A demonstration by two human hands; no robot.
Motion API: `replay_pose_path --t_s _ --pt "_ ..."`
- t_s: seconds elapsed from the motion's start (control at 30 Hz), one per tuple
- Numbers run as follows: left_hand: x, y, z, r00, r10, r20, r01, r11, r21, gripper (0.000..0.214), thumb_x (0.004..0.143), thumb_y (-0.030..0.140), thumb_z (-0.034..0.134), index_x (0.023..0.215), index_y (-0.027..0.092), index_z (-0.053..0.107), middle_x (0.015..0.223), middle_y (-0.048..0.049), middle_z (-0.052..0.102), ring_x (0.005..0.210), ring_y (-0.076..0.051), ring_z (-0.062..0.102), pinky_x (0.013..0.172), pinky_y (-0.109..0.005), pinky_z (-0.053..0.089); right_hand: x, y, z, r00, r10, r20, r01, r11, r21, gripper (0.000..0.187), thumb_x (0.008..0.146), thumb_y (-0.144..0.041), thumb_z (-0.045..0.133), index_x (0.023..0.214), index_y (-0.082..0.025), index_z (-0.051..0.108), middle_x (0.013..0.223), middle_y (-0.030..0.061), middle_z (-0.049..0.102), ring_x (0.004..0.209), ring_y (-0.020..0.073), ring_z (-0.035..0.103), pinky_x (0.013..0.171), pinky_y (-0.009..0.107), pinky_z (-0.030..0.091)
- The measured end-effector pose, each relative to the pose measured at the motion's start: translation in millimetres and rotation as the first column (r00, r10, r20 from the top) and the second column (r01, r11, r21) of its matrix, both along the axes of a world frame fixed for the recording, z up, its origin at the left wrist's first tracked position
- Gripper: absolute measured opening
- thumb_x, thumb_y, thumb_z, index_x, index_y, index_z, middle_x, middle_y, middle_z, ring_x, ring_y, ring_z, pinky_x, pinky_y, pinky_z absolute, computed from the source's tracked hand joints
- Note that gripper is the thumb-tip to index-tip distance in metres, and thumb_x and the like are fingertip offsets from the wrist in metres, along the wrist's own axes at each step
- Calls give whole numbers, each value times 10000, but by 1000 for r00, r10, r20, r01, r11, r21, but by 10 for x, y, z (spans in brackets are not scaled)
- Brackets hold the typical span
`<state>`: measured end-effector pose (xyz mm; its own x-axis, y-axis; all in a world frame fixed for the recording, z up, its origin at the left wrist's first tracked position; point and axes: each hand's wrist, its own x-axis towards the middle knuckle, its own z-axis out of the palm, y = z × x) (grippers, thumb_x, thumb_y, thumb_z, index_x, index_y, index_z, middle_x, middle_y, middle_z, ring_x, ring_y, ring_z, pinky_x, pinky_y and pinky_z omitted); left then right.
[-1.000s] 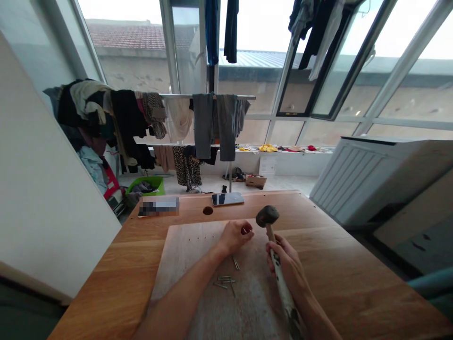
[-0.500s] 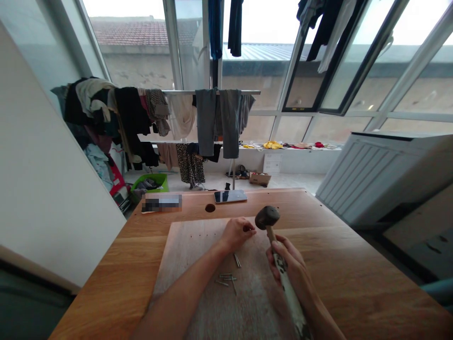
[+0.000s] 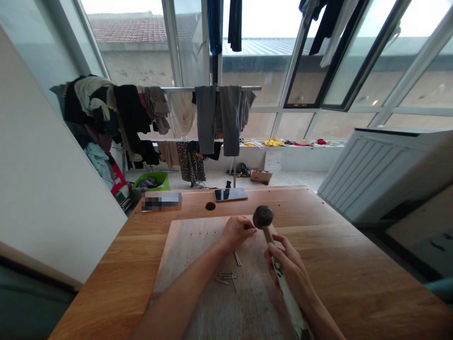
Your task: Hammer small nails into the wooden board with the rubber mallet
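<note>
My right hand [image 3: 288,262] is wrapped round the pale, worn handle of a mallet [image 3: 264,217], its dark rounded head raised just right of my left hand [image 3: 238,233]. The fingers of my left hand are pinched together low over the far right part of a wooden board [image 3: 191,255]; whatever they hold is too small to make out. Several loose nails [image 3: 226,275] lie on the board below my left wrist, with a pair of nails [image 3: 237,258] closer to the hand. A row of small dark marks [image 3: 200,233] runs along the board's far left.
The board lies on a wooden table [image 3: 339,264] with a round hole [image 3: 210,206] near its far edge. A phone [image 3: 230,194] and a blurred flat item [image 3: 162,201] lie there too. Beyond stand a clothes rack [image 3: 212,88], a green basket [image 3: 163,179] and a white ribbed cabinet [image 3: 361,174].
The mallet head has shifted slightly left, closer to my left hand, and my right hand has moved a little with it. My left hand stays almost in place.
</note>
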<state>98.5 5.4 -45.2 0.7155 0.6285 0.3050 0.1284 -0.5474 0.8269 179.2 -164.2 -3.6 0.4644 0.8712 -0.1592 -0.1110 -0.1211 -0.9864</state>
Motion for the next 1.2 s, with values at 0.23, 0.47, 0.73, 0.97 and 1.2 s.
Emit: replay_pose_path --t_s 0.23,0.47,0.73,0.97,1.2 --pt "-1 4 13 999 14 -41 -13 1000 23 64 749 195 723 781 173 774 722 -9 670 647 -123 578 606 -219 418 1 -10 -2 1000 -16 -11 16 1000 -9 495 774 -566 624 1113 -244 464 570 -103 541 322 73 426 286 189 346" --pt "4 -2 12 999 10 -33 -10 1000 3 52 741 178 721 761 165 768 718 -8 661 641 -119 572 592 -217 409 0 -9 -27 1000 -16 5 16 1000 -8 437 808 -550 606 1097 -249 474 587 -96 538 340 70 438 296 180 350" --pt "-5 2 23 999 12 -48 -11 1000 12 68 744 168 729 791 167 778 712 -3 658 635 -114 564 587 -213 399 0 -6 -14 1000 2 3 -2 1000 13 445 811 -542 605 1105 -241 459 561 -105 514 328 68 408 292 184 349" --pt "6 -12 31 994 28 -106 -20 997 68 170 718 216 775 875 153 756 731 -2 638 630 -113 552 606 -220 423 10 -20 5 996 -83 -22 83 996 -12 484 780 -566 618 1116 -255 461 573 -100 548 334 75 435 295 181 337" --pt "-233 28 327 975 -90 -204 112 989 97 151 765 164 658 913 133 675 848 -32 664 687 -130 606 617 -220 473 72 9 -46 994 -94 -49 89 990 -107 481 747 -556 633 1078 -263 443 572 -111 551 338 81 457 295 179 345"
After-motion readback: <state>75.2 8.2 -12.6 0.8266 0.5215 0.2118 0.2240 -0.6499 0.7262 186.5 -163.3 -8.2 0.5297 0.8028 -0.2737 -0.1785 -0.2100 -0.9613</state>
